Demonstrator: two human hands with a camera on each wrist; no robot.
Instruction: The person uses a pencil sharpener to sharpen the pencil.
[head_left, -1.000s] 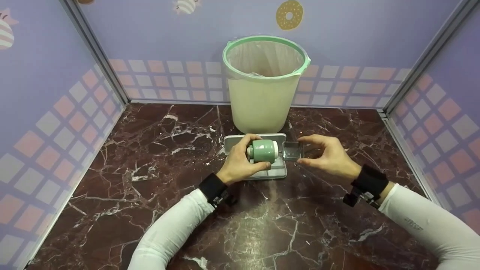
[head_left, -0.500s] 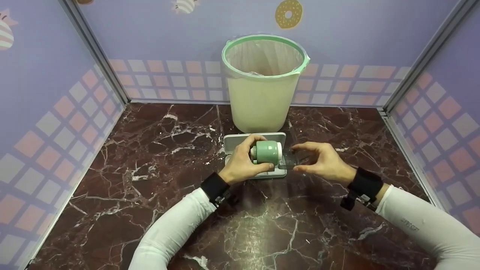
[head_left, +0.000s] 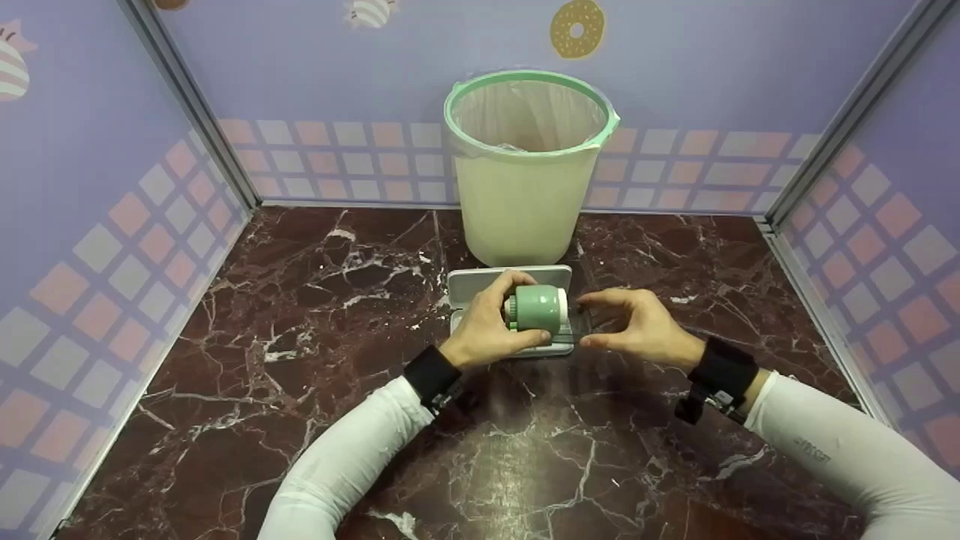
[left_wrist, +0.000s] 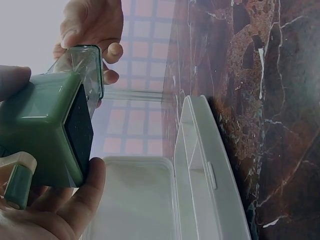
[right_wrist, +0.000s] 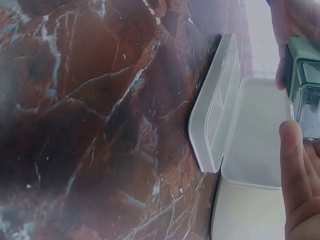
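My left hand (head_left: pixel 484 330) grips a green pencil sharpener (head_left: pixel 536 309) between thumb and fingers, its white-edged end turned right in the head view. A crank with a green knob (left_wrist: pixel 18 186) shows on it in the left wrist view, along with a dark flat face. Thumb and fingers of my right hand (head_left: pixel 645 326) pinch a clear plastic shavings drawer (left_wrist: pixel 92 65). That drawer is right at the sharpener's edge and overlaps it in the left wrist view. Both things are held above an open pale pencil case (right_wrist: pixel 260 130), partly hidden by the left hand.
Behind the case stands a cream bin (head_left: pixel 525 202) with a green rim and a clear liner. Patterned panels (head_left: pixel 352 165) enclose the dark red marbled table (head_left: pixel 337 450) at the back and on both sides.
The right hand has brought the clear drawer left and slightly down, from beside the sharpener to its edge. The left hand and sharpener have shifted slightly right.
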